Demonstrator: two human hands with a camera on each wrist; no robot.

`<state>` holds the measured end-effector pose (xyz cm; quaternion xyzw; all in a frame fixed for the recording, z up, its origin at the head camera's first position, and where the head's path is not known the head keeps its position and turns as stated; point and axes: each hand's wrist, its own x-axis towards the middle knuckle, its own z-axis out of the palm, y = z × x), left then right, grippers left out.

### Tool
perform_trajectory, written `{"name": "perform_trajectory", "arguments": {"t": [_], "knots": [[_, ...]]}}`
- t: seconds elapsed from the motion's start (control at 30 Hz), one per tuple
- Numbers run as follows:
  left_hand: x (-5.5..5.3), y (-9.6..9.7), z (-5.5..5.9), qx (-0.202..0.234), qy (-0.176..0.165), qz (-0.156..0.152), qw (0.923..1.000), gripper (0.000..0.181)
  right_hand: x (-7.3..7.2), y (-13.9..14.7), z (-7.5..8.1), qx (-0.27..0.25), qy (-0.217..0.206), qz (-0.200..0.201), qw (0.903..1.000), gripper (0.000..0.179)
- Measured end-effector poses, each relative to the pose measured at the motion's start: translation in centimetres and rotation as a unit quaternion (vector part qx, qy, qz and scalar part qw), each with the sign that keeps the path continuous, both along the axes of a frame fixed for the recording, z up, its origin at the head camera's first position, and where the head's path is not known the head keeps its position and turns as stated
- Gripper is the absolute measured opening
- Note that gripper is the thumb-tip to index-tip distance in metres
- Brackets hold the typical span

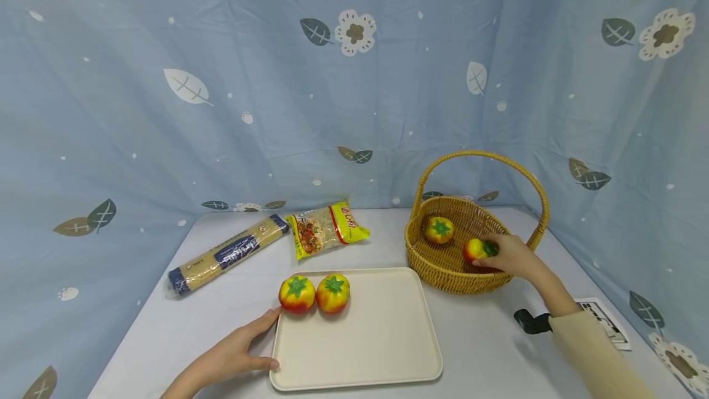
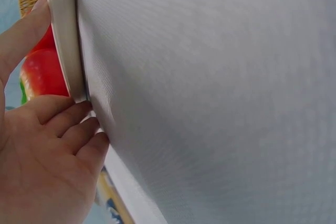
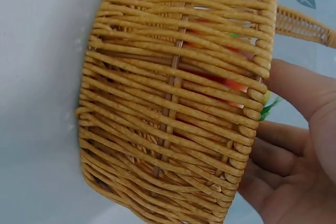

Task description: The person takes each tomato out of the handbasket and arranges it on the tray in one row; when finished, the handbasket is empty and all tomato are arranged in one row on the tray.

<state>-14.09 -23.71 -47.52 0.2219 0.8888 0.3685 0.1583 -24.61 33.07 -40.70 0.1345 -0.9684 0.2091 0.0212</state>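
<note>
In the head view my left hand (image 1: pixel 235 350) rests against the left side of a cream tray (image 1: pixel 388 331), thumb and fingers spread apart. The left wrist view shows that hand (image 2: pixel 52 150) touching the tray rim (image 2: pixel 65 30). Two red-and-yellow toy persimmons with green leafy tops, one at the corner (image 1: pixel 296 294) and another beside it (image 1: pixel 333 293), sit in the tray's far left part. My right hand (image 1: pixel 512 256) reaches into a wicker basket (image 1: pixel 443 276) and holds a red-and-yellow toy fruit (image 1: pixel 474 250) with green leaves. Basket weave partly hides this fruit in the right wrist view.
Another toy persimmon (image 1: pixel 439 230) lies in the basket, under its tall arched handle (image 1: pixel 482 154). Behind the tray are a long noodle pack (image 1: pixel 227 254) and a yellow food bag (image 1: pixel 327 228). A black object (image 1: pixel 532 322) and a printed sheet (image 1: pixel 606 322) lie near my right forearm.
</note>
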Motion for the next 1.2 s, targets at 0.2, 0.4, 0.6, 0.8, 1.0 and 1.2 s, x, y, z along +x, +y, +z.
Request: {"name": "perform_trajectory", "arguments": {"t": [0.2,0.4,0.6,0.8,1.0,1.2], "knots": [[0.1,-0.1,0.1,-0.001,0.017,-0.01,0.9998,0.097,1.0,-0.2,0.2,-0.025,0.046,-0.009,0.9986,0.068],[0.2,-0.1,0.1,0.003,0.014,-0.007,0.9999,0.097,1.6,-0.7,0.7,-0.03,0.084,-0.002,0.996,0.068],[0.1,-0.1,0.1,-0.001,0.015,-0.006,0.9999,0.098,2.3,-1.3,0.9,-0.055,0.105,-0.012,0.9929,0.066],[0.0,0.0,0.0,-0.002,0.009,0.001,1.0,0.099,2.9,-2.4,0.6,-0.073,0.151,-0.008,0.9857,0.061],[0.0,0.0,-0.1,-0.001,0.008,0.001,1.0,0.099,3.5,-3.9,0.6,-0.091,0.203,0.013,0.9747,0.061],[0.0,0.0,-0.1,0.002,0.004,0.0,1.0,0.099,4.3,-5.8,0.9,-0.098,0.216,0.04,0.9706,0.062]]}}
